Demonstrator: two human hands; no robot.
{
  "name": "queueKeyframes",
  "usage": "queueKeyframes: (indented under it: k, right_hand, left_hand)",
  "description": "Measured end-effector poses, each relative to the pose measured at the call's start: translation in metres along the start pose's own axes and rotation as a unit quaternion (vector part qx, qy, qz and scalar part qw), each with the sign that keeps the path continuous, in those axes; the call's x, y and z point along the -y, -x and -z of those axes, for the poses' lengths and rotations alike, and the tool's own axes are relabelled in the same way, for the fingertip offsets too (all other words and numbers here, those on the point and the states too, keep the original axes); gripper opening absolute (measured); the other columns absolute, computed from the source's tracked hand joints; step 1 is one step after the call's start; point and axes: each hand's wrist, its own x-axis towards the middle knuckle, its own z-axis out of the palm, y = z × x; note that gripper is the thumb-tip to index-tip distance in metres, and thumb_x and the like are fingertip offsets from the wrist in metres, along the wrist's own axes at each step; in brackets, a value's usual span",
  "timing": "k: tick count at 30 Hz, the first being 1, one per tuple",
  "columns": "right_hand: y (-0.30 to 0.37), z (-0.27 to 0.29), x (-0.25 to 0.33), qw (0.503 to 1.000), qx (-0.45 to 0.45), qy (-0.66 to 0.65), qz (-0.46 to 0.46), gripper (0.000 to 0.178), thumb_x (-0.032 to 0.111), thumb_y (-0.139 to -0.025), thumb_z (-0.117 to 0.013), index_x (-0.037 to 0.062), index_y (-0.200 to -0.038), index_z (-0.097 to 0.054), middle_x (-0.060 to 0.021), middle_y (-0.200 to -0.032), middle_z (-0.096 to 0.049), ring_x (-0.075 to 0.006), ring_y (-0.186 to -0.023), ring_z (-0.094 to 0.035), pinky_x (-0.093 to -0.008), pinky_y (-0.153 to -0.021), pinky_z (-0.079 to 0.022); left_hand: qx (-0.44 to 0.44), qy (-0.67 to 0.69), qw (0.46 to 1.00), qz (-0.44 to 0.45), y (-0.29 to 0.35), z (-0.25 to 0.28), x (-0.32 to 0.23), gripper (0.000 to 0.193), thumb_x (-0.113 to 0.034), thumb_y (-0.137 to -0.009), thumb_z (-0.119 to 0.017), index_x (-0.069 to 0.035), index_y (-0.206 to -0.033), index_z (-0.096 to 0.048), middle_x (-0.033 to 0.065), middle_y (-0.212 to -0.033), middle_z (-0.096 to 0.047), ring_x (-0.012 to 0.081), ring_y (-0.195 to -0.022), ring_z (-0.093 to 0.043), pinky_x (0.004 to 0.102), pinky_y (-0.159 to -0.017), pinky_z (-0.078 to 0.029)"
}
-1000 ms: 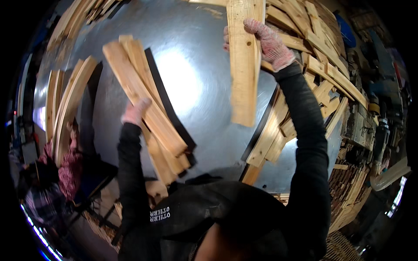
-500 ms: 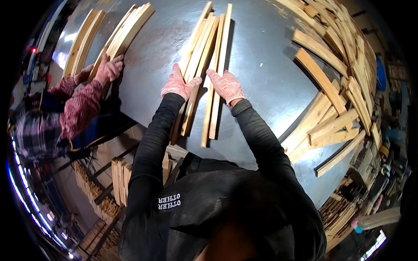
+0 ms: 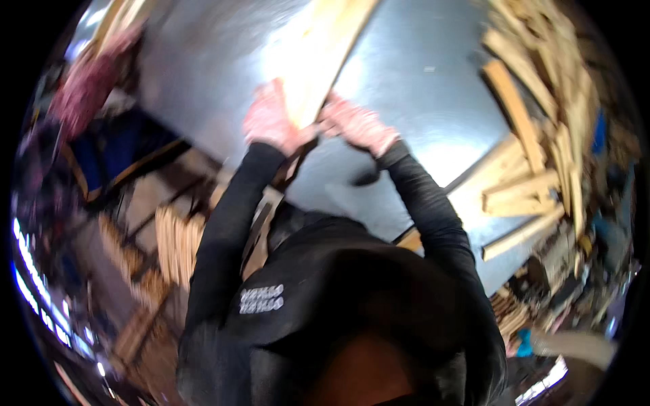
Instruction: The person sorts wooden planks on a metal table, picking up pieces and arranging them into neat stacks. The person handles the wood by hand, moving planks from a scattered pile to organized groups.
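A bundle of pale wooden strips (image 3: pixel 332 51) stretches away from me, pressed together and raised above the grey metal table (image 3: pixel 210 74). My left hand (image 3: pixel 271 120), in a pink-and-white knit glove, is closed on the bundle's near left side. Against its near right side, my right hand (image 3: pixel 360 126), gloved alike, has its fingers closed at the lower edge. Motion and glare blur the strips, so single pieces are hard to tell apart. The far end runs out of the picture.
Loose wooden pieces (image 3: pixel 521 122) lie heaped along the table's right side. At the far left a co-worker's pink sleeve (image 3: pixel 84 95) reaches toward other strips (image 3: pixel 122 20). Stacked wood (image 3: pixel 177 243) stands below the table at the left.
The strips, spread in two groups on the table before, are now gathered into one bundle and lifted. My hands have drawn to its near end. The view has shifted.
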Motion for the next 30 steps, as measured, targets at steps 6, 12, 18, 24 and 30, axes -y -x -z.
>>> queueKeyframes:
  k: [6, 12, 18, 24, 30]
  right_hand:
    - [0.080, 0.170, -0.060, 0.869, -0.293, 0.379, -0.126, 0.077, 0.049, -0.090, -0.058, 0.0063, -0.150, -0.035, -0.0177, -0.148, -0.045, -0.0317, -0.136, -0.044, -0.0402, -0.115, -0.033]
    - [0.215, 0.276, -0.187, 0.792, -0.243, 0.417, -0.374, 0.091, 0.038, -0.073, -0.074, -0.0030, -0.144, -0.035, -0.0244, -0.126, -0.060, -0.0354, -0.116, -0.059, -0.0482, -0.101, -0.044]
    - [0.170, 0.256, -0.006, 0.876, -0.348, 0.330, -0.043, 0.039, 0.024, -0.076, -0.071, 0.0020, -0.102, -0.051, -0.0170, -0.085, -0.065, -0.0355, -0.082, -0.068, -0.0428, -0.072, -0.056]
    - [0.187, 0.300, 0.013, 0.842, -0.442, 0.271, 0.150, 0.072, 0.058, -0.083, -0.062, 0.0019, -0.126, -0.046, -0.0191, -0.111, -0.059, -0.0269, -0.096, -0.062, -0.0425, -0.073, -0.049]
    - [0.355, 0.359, -0.148, 0.750, -0.286, 0.489, -0.342, 0.127, 0.050, -0.054, -0.089, 0.0124, -0.155, -0.022, -0.0260, -0.151, -0.035, -0.0390, -0.142, -0.032, -0.0596, -0.117, -0.017]
  left_hand:
    - [-0.068, -0.027, 0.995, -0.071, -0.006, 0.006, 0.042, 0.087, -0.031, -0.062, -0.083, 0.006, -0.129, -0.041, 0.0272, -0.116, -0.055, 0.0427, -0.111, -0.054, 0.0460, -0.099, -0.045]
    - [0.025, -0.192, 0.981, 0.024, -0.006, -0.002, 0.051, 0.115, -0.030, -0.063, -0.083, -0.002, -0.153, -0.018, 0.0269, -0.142, -0.042, 0.0443, -0.128, -0.044, 0.0463, -0.106, -0.041]
    - [-0.083, 0.426, 0.857, -0.277, -0.026, -0.065, -0.146, 0.092, -0.016, -0.078, -0.079, -0.001, -0.152, -0.027, 0.0234, -0.146, -0.042, 0.0322, -0.134, -0.043, 0.0432, -0.110, -0.037]
    - [0.080, 0.649, 0.694, -0.303, -0.093, -0.138, -0.243, 0.059, -0.018, -0.081, -0.073, -0.003, -0.133, -0.050, 0.0085, -0.131, -0.055, 0.0238, -0.117, -0.055, 0.0377, -0.097, -0.047]
    - [0.105, 0.510, 0.848, -0.101, -0.029, -0.093, -0.248, 0.035, -0.017, -0.081, -0.075, 0.000, -0.109, -0.065, 0.0058, -0.099, -0.068, 0.0156, -0.088, -0.064, 0.0301, -0.079, -0.052]
